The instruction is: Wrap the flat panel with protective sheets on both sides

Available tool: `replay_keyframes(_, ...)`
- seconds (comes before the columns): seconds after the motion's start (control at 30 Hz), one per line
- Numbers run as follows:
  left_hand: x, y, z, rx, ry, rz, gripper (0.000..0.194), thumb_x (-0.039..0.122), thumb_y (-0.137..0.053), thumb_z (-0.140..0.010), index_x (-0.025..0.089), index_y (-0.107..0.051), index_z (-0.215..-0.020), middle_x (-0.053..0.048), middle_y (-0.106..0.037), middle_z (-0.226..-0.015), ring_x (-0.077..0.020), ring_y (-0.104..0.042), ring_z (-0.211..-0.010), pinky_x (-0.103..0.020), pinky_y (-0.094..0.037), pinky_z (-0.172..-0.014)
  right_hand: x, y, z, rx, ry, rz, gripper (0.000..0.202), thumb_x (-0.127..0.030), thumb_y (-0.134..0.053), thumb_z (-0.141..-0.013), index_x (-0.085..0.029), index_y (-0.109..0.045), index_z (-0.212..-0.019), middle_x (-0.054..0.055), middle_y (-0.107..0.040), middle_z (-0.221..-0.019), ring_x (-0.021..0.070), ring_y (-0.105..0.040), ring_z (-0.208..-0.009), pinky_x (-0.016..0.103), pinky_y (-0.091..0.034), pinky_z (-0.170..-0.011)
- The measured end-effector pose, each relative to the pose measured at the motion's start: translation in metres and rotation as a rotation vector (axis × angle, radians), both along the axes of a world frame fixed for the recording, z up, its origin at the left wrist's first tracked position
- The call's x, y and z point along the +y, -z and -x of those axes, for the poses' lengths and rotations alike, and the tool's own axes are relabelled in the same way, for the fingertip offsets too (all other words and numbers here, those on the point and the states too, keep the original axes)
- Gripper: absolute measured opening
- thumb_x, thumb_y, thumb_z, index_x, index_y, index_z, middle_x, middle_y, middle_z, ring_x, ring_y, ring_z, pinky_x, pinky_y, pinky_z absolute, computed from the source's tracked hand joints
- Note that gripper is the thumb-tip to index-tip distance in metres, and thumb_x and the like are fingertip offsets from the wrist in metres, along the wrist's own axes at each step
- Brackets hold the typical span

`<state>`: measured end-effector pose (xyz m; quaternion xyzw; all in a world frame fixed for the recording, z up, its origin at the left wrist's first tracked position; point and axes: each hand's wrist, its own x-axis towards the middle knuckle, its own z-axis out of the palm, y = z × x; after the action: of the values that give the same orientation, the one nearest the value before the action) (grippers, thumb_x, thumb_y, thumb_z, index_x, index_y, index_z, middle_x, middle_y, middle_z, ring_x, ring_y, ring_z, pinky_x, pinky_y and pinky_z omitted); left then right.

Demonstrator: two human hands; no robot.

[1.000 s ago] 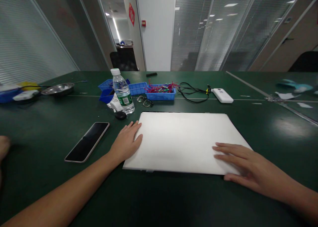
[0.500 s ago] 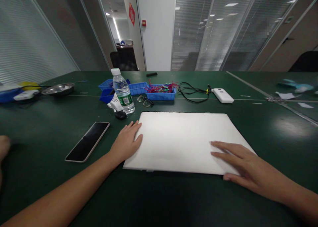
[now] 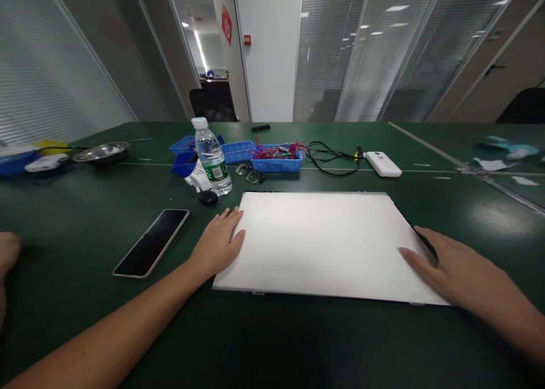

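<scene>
A flat white board (image 3: 327, 244) lies on the dark green table (image 3: 272, 338) in front of me. My left hand (image 3: 219, 241) rests on the board's left edge, fingers apart and thumb over the white surface. At the board's right edge is my right hand (image 3: 451, 264), with the thumb over the surface and the fingers outside the edge, spread from the thumb. Neither hand is closed round anything. To the left of my left hand lies a phone (image 3: 151, 243) with a dark screen.
Beyond the board stand a water bottle (image 3: 212, 162), a black mouse (image 3: 208, 197), glasses (image 3: 254, 176), a blue tray (image 3: 276, 165) of red wires, black cable (image 3: 330, 159) and a white device (image 3: 382, 164). A metal dish (image 3: 101, 153) is at the left; another person's hand (image 3: 8, 252) shows at the left edge.
My right hand has moved right, from over the board's surface to its right edge, with the thumb now apart from the fingers. My left hand stays at the left edge.
</scene>
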<state>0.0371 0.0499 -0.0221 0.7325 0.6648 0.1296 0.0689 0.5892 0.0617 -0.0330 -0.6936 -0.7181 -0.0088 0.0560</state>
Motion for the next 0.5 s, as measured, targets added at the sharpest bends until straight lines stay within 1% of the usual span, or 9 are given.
replay_keyframes(0.07, 0.0, 0.0, 0.0, 0.002, 0.002, 0.001, 0.068, 0.039, -0.044, -0.11, 0.01, -0.058, -0.17, -0.018, -0.05, -0.182, -0.0373, -0.043, -0.173, -0.061, -0.033, -0.143, -0.005, -0.01, 0.005, -0.035, 0.04, 0.027, 0.1, -0.087, -0.035, -0.106, -0.01, -0.069, -0.159, 0.028, -0.076, -0.146, 0.0486, -0.078, -0.126, 0.068, -0.064, -0.107)
replay_keyframes(0.1, 0.0, 0.0, 0.0, 0.005, 0.002, 0.002, 0.068, 0.039, -0.044, -0.11, 0.01, -0.058, -0.17, -0.018, -0.05, -0.182, -0.0373, -0.043, -0.173, -0.061, -0.033, -0.143, -0.008, -0.014, 0.008, -0.056, 0.058, 0.051, 0.097, -0.088, -0.033, -0.106, -0.014, -0.075, -0.152, 0.026, -0.081, -0.136, 0.0482, -0.081, -0.116, 0.068, -0.066, -0.097)
replay_keyframes(0.17, 0.0, 0.0, 0.0, 0.007, -0.003, 0.004, 0.068, 0.04, -0.045, -0.11, 0.01, -0.058, -0.17, -0.017, -0.05, -0.182, -0.0373, -0.043, -0.173, -0.06, -0.033, -0.144, -0.013, -0.022, 0.014, -0.084, 0.085, 0.1, 0.091, -0.09, -0.029, -0.105, -0.023, -0.085, -0.133, 0.02, -0.086, -0.115, 0.0452, -0.084, -0.095, 0.065, -0.067, -0.081)
replay_keyframes(0.23, 0.0, -0.001, -0.001, 0.005, -0.007, 0.005, 0.068, 0.039, -0.046, -0.109, 0.01, -0.058, -0.17, -0.018, -0.051, -0.181, -0.0374, -0.042, -0.173, -0.06, -0.033, -0.144, -0.018, -0.027, 0.018, -0.095, 0.08, 0.12, 0.087, -0.09, -0.027, -0.104, -0.028, -0.087, -0.115, 0.015, -0.086, -0.099, 0.0413, -0.082, -0.079, 0.062, -0.065, -0.071)
replay_keyframes(0.3, 0.0, -0.001, -0.002, 0.006, -0.009, 0.008, 0.069, 0.039, -0.046, -0.109, 0.009, -0.058, -0.17, -0.018, -0.05, -0.182, -0.0376, -0.042, -0.173, -0.06, -0.033, -0.144, -0.022, -0.031, 0.023, -0.112, 0.074, 0.116, 0.084, -0.089, -0.026, -0.104, -0.029, -0.085, -0.102, 0.014, -0.083, -0.087, 0.04, -0.08, -0.071, 0.062, -0.064, -0.067)
replay_keyframes(0.37, 0.0, -0.001, -0.002, 0.011, -0.008, 0.008, 0.069, 0.039, -0.045, -0.109, 0.008, -0.057, -0.17, -0.019, -0.05, -0.182, -0.038, -0.042, -0.173, -0.061, -0.034, -0.143, -0.026, -0.033, 0.028, -0.129, 0.068, 0.116, 0.083, -0.086, -0.024, -0.105, -0.029, -0.082, -0.091, 0.013, -0.081, -0.081, 0.0403, -0.079, -0.068, 0.063, -0.063, -0.067)
replay_keyframes(0.5, 0.0, -0.001, -0.002, 0.013, -0.001, 0.003, 0.069, 0.039, -0.044, -0.11, 0.007, -0.058, -0.169, -0.021, -0.05, -0.181, -0.0385, -0.043, -0.173, -0.061, -0.034, -0.143, -0.036, -0.033, 0.034, -0.159, 0.068, 0.124, 0.082, -0.083, -0.019, -0.106, -0.03, -0.075, -0.078, 0.013, -0.078, -0.074, 0.0417, -0.079, -0.067, 0.066, -0.063, -0.069)
